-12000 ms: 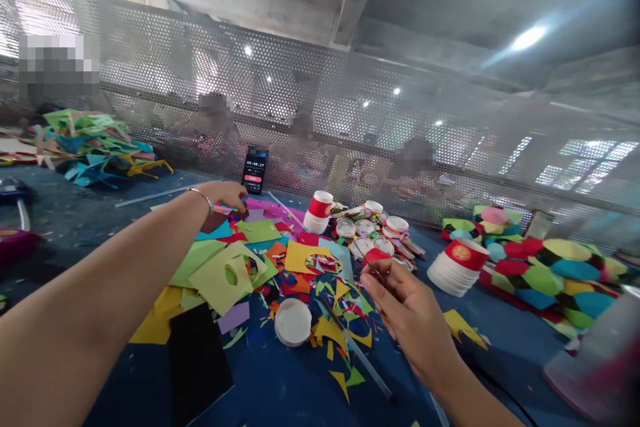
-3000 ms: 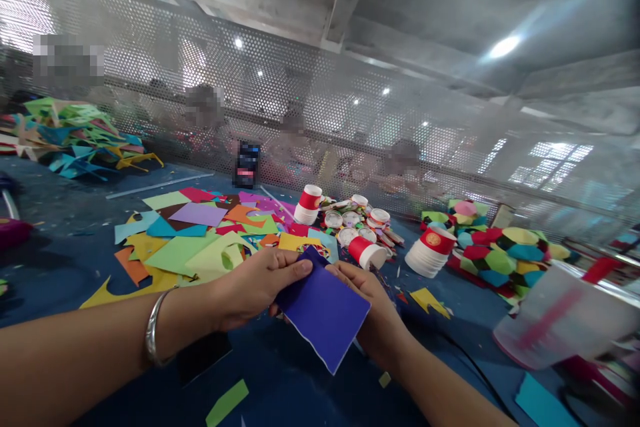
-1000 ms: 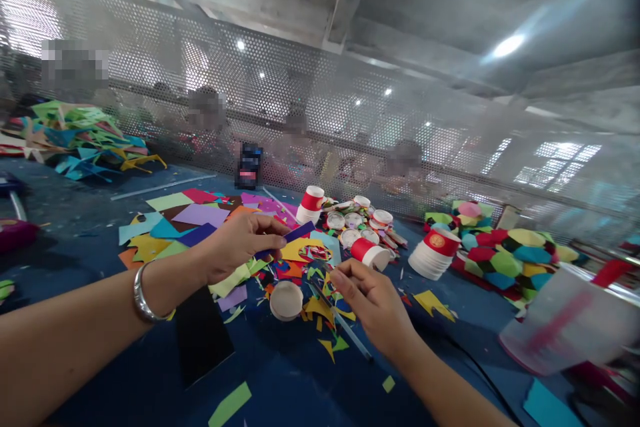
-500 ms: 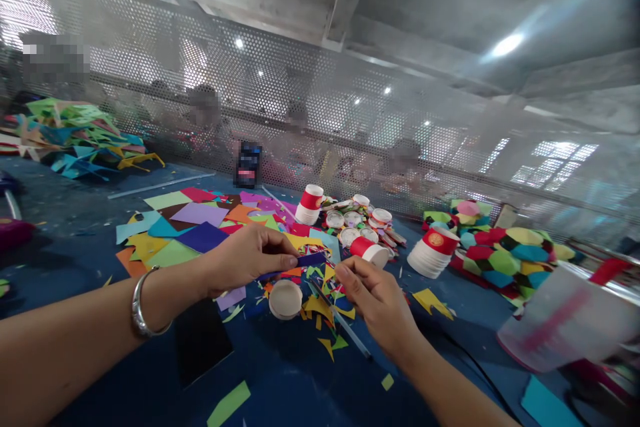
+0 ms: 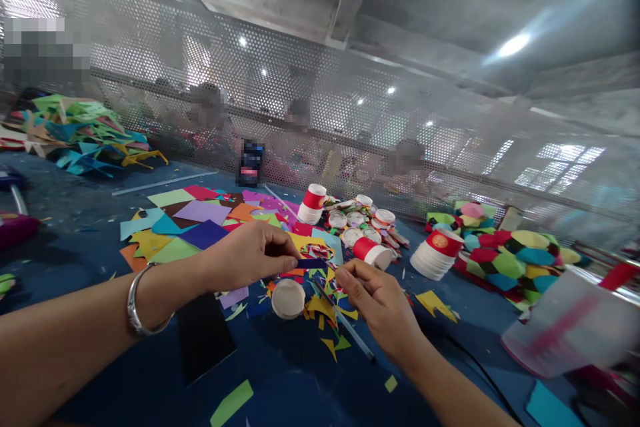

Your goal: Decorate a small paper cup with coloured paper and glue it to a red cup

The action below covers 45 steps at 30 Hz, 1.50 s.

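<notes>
My left hand (image 5: 263, 255), with a silver bangle at the wrist, pinches a dark blue paper strip (image 5: 311, 263) between thumb and fingers. At the strip's right end the thumb and fingertips of my right hand (image 5: 375, 297) are pressed together; its tip there is partly hidden. Below the strip stands a small round pale cup or lid (image 5: 289, 299). A craft knife or pen-like tool (image 5: 353, 331) lies on the table between the hands, over yellow and green paper scraps (image 5: 325, 310).
Coloured paper sheets (image 5: 203, 212) spread behind my left hand. Stacked red-and-white paper cups (image 5: 437, 252) and a patchwork paper shape (image 5: 510, 257) stand right. A translucent jug (image 5: 560, 327) sits near right, a black card (image 5: 206, 340) near left. A perforated metal screen (image 5: 300, 80) borders the table.
The view has shifted slightly. My left hand has turned the strip a little, so its dark face shows flatter; my right hand keeps nearly the same place.
</notes>
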Motion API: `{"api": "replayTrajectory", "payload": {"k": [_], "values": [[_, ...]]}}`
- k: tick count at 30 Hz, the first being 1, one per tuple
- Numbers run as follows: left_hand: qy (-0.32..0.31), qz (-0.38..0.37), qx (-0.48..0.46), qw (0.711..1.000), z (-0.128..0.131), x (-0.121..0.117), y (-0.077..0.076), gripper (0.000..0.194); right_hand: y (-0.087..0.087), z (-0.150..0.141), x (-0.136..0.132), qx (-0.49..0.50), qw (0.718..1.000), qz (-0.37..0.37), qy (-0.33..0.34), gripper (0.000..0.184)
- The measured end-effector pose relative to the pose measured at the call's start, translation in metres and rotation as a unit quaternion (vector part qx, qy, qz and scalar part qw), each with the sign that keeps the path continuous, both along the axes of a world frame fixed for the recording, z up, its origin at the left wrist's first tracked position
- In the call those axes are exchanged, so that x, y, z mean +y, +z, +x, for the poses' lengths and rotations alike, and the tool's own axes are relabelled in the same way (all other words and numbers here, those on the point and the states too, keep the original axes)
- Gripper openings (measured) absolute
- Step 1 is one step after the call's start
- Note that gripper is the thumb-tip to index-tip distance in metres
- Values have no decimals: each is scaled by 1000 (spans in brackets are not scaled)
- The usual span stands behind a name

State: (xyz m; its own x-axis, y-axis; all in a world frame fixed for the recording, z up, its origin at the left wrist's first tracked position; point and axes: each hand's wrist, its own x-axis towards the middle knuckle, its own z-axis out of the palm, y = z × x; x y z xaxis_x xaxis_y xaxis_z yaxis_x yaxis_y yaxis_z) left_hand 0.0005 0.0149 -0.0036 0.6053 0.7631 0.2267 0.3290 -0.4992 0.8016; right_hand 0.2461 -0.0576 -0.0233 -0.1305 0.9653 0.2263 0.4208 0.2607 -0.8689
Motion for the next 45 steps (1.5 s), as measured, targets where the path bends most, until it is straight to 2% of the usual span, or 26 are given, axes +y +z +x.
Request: {"api": "replayTrajectory", "payload": {"k": [7,12,18,27,32,37,45], "values": [[-27,-29,43,998,3,-2,1,25,-1,-1,1,-4,1000,3,6,43],[-45,-81,-8,996,3,-1,0,24,-3,0,1,45,999,-6,-5,43],[-65,-185,-85,977,9,-1,-10,28,-5,1,3,91,996,-10,-6,43],[-44,-232,-100,967,23,-13,-13,29,-3,-4,1,116,993,-13,9,44],[-58,-282,-130,949,32,-21,-19,32,-4,-2,2,114,993,-18,17,44],[-81,-282,-137,946,36,-22,-25,31,-6,-2,1,109,994,-20,24,43],[-60,-282,-131,948,37,-21,-26,28,-3,-3,1,114,992,-34,34,43]]}}
